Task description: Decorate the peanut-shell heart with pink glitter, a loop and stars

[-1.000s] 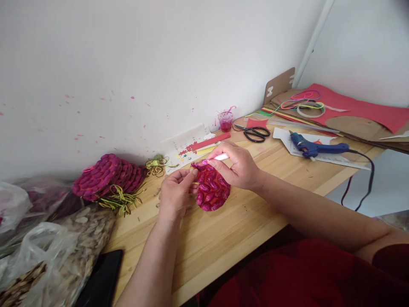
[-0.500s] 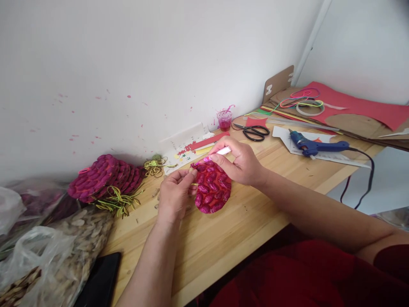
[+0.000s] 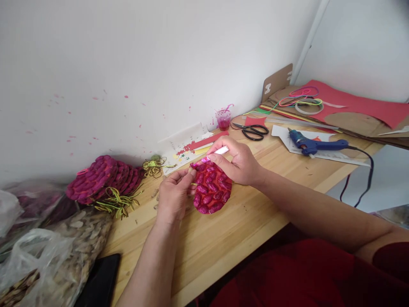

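A round red disc (image 3: pixel 212 187) covered with magenta peanut shells is held tilted over the wooden table. My left hand (image 3: pixel 174 192) pinches its upper left edge between thumb and fingers, where a bit of yellow-green cord shows. My right hand (image 3: pixel 238 160) is closed around a white pen-like stick (image 3: pixel 221 150) whose bright pink end touches the disc's top edge. The exact kind of that stick is hard to make out, since the fingers cover its middle. Left of my hands, similar magenta discs (image 3: pixel 96 177) lie stacked with yellow-green cords (image 3: pixel 118 202).
By the wall stands a plastic cup of pink liquid (image 3: pixel 223 121), with black-handled scissors (image 3: pixel 254 131) beside it. A blue glue gun (image 3: pixel 315 144) rests at right near cardboard and red sheets (image 3: pixel 361 104). Bagged peanut shells (image 3: pixel 86 238) and a dark flat device (image 3: pixel 99 279) are front left.
Both hands keep the same holds. The disc has tipped very slightly, and the pink end of the stick stays at its top edge. The whole view has shifted a little.
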